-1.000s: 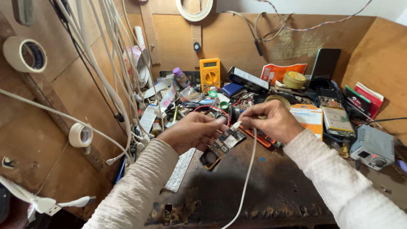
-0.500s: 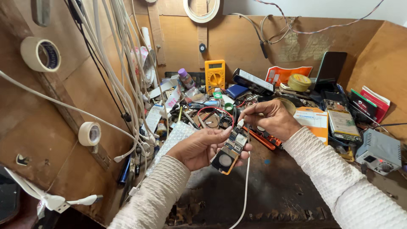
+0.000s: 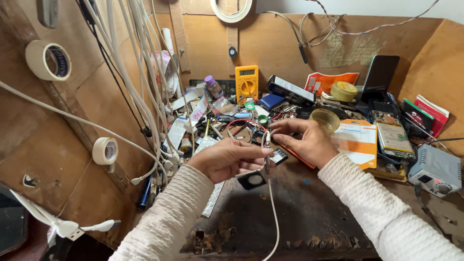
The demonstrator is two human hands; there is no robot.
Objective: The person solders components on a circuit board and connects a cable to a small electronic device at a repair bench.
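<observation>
My left hand (image 3: 229, 158) holds a small phone circuit board with a round black part (image 3: 255, 177) over the dark, worn workbench (image 3: 309, 217). My right hand (image 3: 305, 139) pinches the plug end of a white cable (image 3: 267, 141) just above the board. The white cable (image 3: 273, 217) hangs down past the bench's front edge. Both sleeves are white and knitted.
A yellow multimeter (image 3: 246, 83), a purple-capped bottle (image 3: 212, 87), boxes, tools and loose parts crowd the back of the bench. A grey power supply (image 3: 435, 169) sits at the right. Tape rolls (image 3: 104, 151) and white cables (image 3: 140, 87) hang on the left wooden wall.
My left hand has turned the board and drawn it lower and closer. My right hand has moved the cable's plug down onto the board's top edge.
</observation>
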